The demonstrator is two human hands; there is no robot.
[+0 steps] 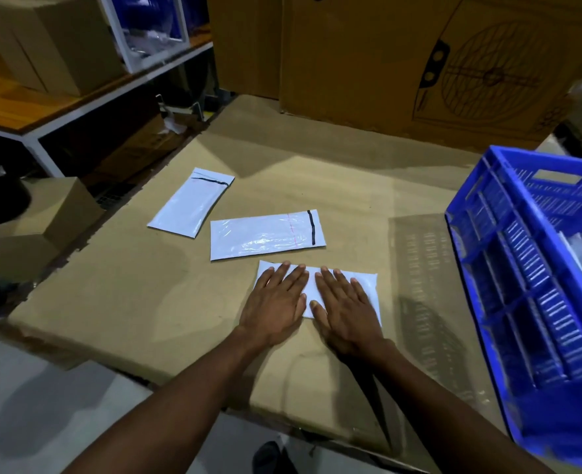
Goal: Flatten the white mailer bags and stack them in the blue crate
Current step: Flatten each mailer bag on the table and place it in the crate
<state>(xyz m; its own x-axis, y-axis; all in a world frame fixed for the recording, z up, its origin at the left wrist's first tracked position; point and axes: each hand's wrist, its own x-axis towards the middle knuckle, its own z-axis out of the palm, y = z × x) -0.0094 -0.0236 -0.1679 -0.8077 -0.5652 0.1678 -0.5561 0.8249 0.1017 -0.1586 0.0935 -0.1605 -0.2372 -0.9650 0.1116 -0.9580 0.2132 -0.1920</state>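
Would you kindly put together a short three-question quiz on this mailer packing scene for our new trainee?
1. True or false: both hands press flat on the nearest mailer bag.
2. How many white mailer bags lie on the cardboard surface?
3. The blue crate stands on which side of the person: A) left, B) right, C) behind?

Key
1. True: the left hand and the right hand lie on it with straight fingers.
2. Three: the nearest one, the middle bag and the far bag.
3. B; white bags already show inside it.
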